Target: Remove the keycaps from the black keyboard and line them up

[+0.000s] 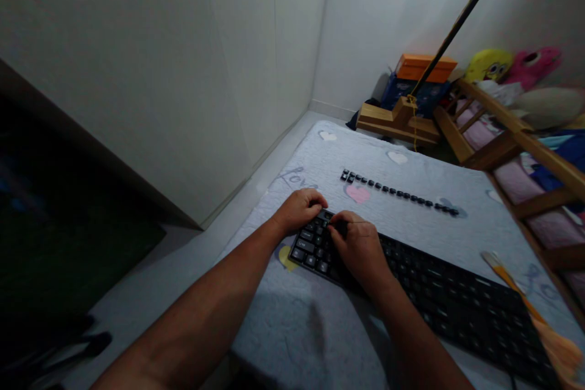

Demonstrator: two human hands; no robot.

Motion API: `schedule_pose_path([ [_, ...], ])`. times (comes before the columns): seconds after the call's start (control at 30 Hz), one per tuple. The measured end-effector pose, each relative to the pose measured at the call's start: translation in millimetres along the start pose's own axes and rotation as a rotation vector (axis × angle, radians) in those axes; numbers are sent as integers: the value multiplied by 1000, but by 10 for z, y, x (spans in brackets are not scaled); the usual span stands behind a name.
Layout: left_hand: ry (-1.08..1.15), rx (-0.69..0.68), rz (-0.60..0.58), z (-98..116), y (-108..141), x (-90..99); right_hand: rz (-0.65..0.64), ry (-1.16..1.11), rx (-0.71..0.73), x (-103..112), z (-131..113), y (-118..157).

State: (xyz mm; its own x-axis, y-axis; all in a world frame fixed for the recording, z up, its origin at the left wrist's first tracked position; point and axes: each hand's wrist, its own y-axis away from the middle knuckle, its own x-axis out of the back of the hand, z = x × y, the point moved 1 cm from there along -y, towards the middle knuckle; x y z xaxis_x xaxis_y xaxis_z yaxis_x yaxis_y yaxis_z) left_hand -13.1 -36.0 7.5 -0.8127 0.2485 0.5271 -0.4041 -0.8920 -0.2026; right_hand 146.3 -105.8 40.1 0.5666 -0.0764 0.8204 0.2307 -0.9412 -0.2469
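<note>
A black keyboard (439,286) lies slantwise on a pale cloth with heart prints (292,317). My left hand (300,210) rests at its upper left corner, fingers curled together against the edge. Over the upper left keys is my right hand (359,247), its thumb and fingers bent close together; whatever lies between the fingertips is too small to make out. Beyond the keyboard, loose black keycaps (400,194) stand in a long row, with a short second row at the left end.
A brush (503,271) and an orange cloth (560,344) lie right of the keyboard. Behind are a wooden stand (397,122) with a slanted pole, an orange box (425,67) and a wooden bed rail (525,140). A pale cabinet (183,73) rises on the left.
</note>
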Motion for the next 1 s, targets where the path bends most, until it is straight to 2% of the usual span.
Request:
schedule_pose_path([
  [0.33, 20, 1, -7, -1, 8, 6, -42, -27, -31, 79, 25, -90],
  [0.67, 21, 21, -14, 18, 15, 6, -108, -51, -120, 131, 35, -163],
  [1.0, 15, 18, -11, 44, 17, 18, -122, -141, -172, 166, 94, -229],
])
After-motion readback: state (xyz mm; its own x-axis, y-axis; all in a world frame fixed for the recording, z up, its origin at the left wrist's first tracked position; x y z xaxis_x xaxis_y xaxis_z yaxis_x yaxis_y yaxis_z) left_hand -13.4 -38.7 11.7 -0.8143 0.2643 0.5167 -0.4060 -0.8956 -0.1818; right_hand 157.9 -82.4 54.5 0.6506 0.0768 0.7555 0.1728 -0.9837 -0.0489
